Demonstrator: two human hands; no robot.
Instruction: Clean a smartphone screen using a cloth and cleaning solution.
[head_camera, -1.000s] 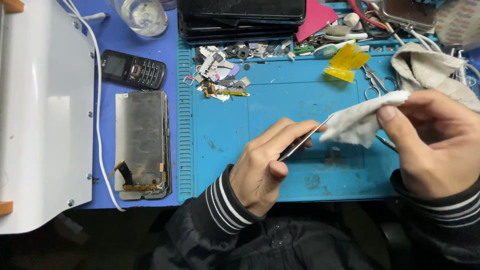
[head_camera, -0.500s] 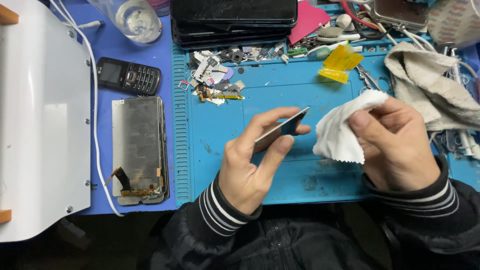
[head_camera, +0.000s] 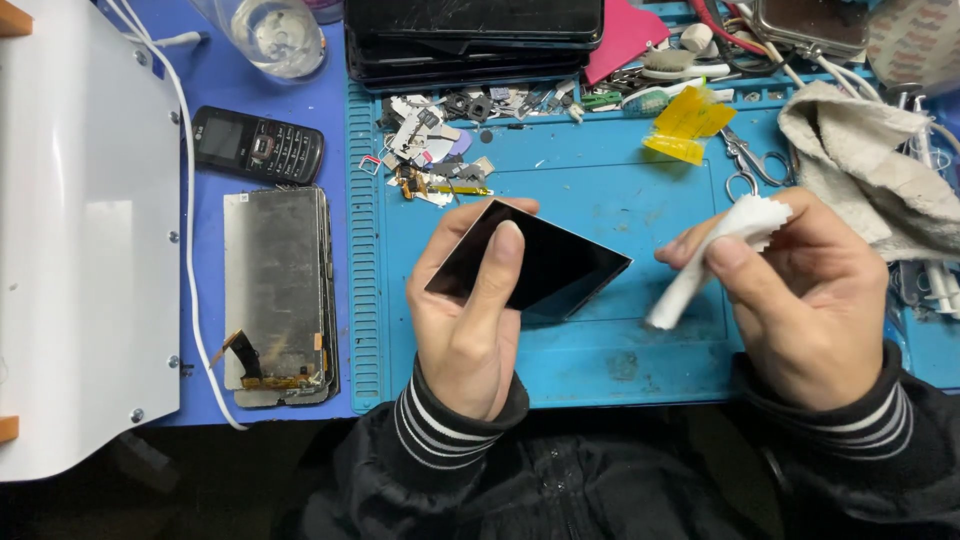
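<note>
My left hand (head_camera: 468, 305) grips a black glossy phone screen panel (head_camera: 550, 265), tilted flat toward the camera above the blue work mat (head_camera: 600, 350). The thumb lies across the panel's left part. My right hand (head_camera: 800, 300) pinches a small white cloth (head_camera: 710, 260) bunched into a roll, a short way to the right of the panel and not touching it. Both wrists wear black sleeves with striped cuffs.
A stripped phone frame (head_camera: 275, 295) and a black keypad phone (head_camera: 255, 145) lie left of the mat. Small loose parts (head_camera: 435, 150), scissors (head_camera: 750, 165), yellow tape (head_camera: 690, 125), a grey rag (head_camera: 870, 165), stacked dark screens (head_camera: 475, 40), a plastic cup (head_camera: 270, 35) and a white machine (head_camera: 85, 240) surround it.
The panel was edge-on a second ago and now faces up, turned flat in my left hand. My right hand drew the cloth off the panel and bunched it to the right.
</note>
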